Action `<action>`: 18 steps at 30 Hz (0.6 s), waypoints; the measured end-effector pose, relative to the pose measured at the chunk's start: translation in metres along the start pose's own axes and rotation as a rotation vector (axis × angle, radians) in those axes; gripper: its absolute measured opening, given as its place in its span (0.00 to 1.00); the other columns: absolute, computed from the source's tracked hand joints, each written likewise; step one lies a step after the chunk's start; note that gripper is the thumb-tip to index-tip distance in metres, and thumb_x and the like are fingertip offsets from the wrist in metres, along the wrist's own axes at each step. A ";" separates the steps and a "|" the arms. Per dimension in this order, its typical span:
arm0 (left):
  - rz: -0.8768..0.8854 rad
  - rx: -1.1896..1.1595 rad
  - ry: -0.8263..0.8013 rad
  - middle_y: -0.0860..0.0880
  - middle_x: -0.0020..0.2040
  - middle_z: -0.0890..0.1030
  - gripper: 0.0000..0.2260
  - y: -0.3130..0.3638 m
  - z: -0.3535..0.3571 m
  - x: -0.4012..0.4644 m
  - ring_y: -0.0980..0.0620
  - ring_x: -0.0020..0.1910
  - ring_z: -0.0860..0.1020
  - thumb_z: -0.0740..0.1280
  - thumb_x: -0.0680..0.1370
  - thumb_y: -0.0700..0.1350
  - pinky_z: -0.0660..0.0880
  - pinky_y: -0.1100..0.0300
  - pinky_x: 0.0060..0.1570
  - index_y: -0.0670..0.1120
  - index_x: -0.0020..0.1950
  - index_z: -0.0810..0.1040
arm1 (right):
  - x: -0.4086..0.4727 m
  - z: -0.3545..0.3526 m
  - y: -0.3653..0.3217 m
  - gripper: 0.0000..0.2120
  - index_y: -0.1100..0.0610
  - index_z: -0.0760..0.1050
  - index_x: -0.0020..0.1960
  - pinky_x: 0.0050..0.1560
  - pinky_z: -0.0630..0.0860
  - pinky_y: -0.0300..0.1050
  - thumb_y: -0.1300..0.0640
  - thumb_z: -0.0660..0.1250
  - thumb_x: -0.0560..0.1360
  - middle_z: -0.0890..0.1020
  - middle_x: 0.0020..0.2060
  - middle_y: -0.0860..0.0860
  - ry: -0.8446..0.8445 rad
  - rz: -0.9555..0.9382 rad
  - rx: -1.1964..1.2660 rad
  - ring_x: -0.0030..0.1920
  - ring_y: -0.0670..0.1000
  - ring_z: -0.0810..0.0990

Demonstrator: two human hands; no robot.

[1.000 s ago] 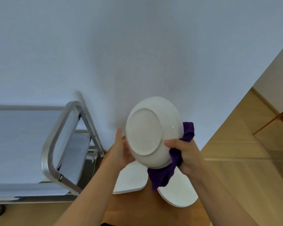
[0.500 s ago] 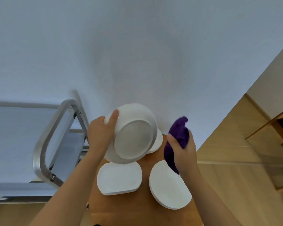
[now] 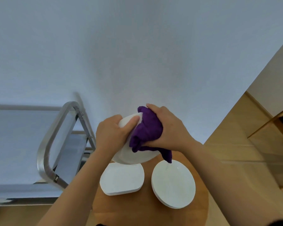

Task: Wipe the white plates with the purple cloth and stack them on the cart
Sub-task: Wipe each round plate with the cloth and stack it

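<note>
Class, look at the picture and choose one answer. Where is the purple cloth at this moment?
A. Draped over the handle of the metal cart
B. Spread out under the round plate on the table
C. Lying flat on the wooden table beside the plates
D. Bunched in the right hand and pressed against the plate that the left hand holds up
D. The right hand grips the bunched purple cloth against the raised plate, whose rim the left hand holds.
</note>
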State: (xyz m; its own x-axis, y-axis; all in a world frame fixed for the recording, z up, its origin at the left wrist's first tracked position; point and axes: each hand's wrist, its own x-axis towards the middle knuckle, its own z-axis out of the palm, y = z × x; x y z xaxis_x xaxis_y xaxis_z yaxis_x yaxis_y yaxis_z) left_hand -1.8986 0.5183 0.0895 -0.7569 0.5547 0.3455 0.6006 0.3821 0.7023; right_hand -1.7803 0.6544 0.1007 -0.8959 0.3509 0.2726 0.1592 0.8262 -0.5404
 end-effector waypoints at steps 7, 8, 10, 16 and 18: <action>-0.276 -0.496 0.197 0.46 0.28 0.68 0.36 -0.003 -0.013 0.012 0.54 0.26 0.66 0.60 0.63 0.72 0.66 0.63 0.28 0.35 0.33 0.67 | -0.018 0.016 0.021 0.41 0.32 0.62 0.64 0.49 0.73 0.26 0.47 0.78 0.57 0.72 0.56 0.27 0.421 0.204 0.662 0.57 0.33 0.74; -0.323 -0.551 0.199 0.48 0.27 0.68 0.34 -0.002 -0.009 0.011 0.55 0.26 0.66 0.60 0.64 0.72 0.66 0.62 0.29 0.38 0.31 0.67 | -0.019 0.021 0.022 0.41 0.36 0.63 0.65 0.47 0.73 0.26 0.48 0.78 0.57 0.73 0.55 0.29 0.504 0.242 0.730 0.55 0.34 0.75; -0.444 -0.652 0.216 0.54 0.25 0.68 0.27 0.003 0.002 0.008 0.56 0.25 0.68 0.63 0.66 0.70 0.68 0.60 0.31 0.47 0.28 0.65 | -0.021 0.030 0.020 0.40 0.43 0.65 0.66 0.44 0.74 0.26 0.49 0.77 0.58 0.76 0.53 0.32 0.627 0.313 0.835 0.52 0.34 0.76; -0.774 -0.889 0.179 0.52 0.43 0.81 0.17 0.026 0.035 -0.008 0.51 0.44 0.79 0.62 0.73 0.67 0.76 0.53 0.42 0.54 0.41 0.75 | -0.028 0.053 0.020 0.27 0.47 0.71 0.59 0.41 0.78 0.36 0.52 0.75 0.62 0.81 0.51 0.47 0.742 0.616 1.165 0.48 0.47 0.82; -0.707 -0.873 -0.093 0.50 0.47 0.83 0.21 0.021 0.029 -0.011 0.49 0.46 0.81 0.64 0.67 0.71 0.78 0.52 0.43 0.55 0.45 0.77 | -0.030 0.034 0.035 0.25 0.53 0.73 0.60 0.43 0.79 0.45 0.55 0.74 0.64 0.82 0.49 0.52 0.595 0.658 1.235 0.46 0.52 0.82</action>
State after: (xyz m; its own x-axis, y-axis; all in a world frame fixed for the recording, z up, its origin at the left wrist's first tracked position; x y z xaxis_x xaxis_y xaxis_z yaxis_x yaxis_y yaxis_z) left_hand -1.8701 0.5411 0.0820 -0.8120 0.4852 -0.3243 -0.3684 0.0049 0.9297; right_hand -1.7621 0.6578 0.0461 -0.4658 0.8690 -0.1670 -0.2549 -0.3125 -0.9151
